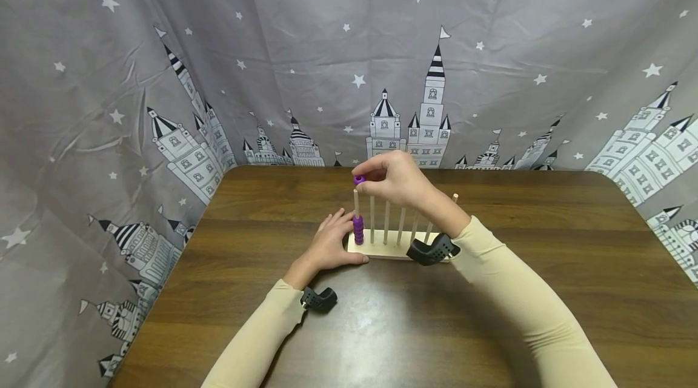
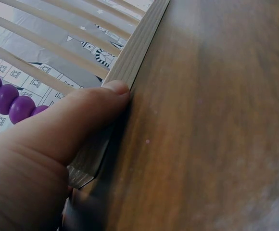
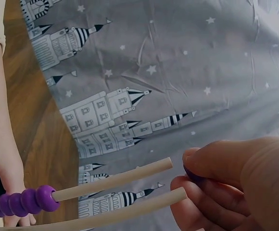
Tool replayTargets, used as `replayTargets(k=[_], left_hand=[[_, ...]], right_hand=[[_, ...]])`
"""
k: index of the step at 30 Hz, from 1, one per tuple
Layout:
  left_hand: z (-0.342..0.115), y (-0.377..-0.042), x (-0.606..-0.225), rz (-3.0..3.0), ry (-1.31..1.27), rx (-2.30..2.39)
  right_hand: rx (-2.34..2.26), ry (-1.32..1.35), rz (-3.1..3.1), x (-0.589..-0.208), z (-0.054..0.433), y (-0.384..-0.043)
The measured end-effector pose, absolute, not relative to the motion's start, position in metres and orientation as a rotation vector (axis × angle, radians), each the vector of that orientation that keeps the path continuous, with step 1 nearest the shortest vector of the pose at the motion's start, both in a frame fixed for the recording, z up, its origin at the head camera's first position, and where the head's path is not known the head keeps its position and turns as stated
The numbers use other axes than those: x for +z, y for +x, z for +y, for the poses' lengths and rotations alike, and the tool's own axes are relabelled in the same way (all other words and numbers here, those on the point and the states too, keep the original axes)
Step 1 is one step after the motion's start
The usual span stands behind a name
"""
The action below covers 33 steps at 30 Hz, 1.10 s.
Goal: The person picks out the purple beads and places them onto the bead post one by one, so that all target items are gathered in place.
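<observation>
A pale wooden peg stand (image 1: 388,248) with several upright pegs sits on the table. Purple beads (image 1: 357,231) are stacked on its leftmost peg (image 1: 356,200), whose top is bare. My right hand (image 1: 397,179) pinches one purple bead (image 1: 358,180) between thumb and fingers, just above that peg's tip. In the right wrist view the held bead (image 3: 193,176) is mostly hidden by the fingers. At the stand's left end, my left hand (image 1: 329,244) grips the base, its thumb (image 2: 98,103) along the front edge and its fingers toward the back.
A brown wooden table (image 1: 262,212) bears the stand. Behind and to the sides hangs a grey curtain (image 1: 322,42) printed with castles and stars. Black wrist devices (image 1: 431,251) are strapped over both pale sleeves.
</observation>
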<state>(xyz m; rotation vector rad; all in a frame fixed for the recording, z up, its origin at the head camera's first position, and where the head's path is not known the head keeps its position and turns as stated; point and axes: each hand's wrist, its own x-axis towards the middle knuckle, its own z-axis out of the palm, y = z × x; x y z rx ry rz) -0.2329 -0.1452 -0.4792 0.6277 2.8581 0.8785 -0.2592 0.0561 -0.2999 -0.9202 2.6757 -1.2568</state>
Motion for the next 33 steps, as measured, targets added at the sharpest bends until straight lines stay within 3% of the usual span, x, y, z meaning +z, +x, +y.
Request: replayTargets(k=[33], left_hand=[[-0.1446, -0.2322, -0.4769, 2.85, 0.627, 0.885]], right_hand=[[-1.196, -0.937, 2.635, -0.3032, 0.0531, -0.2565]])
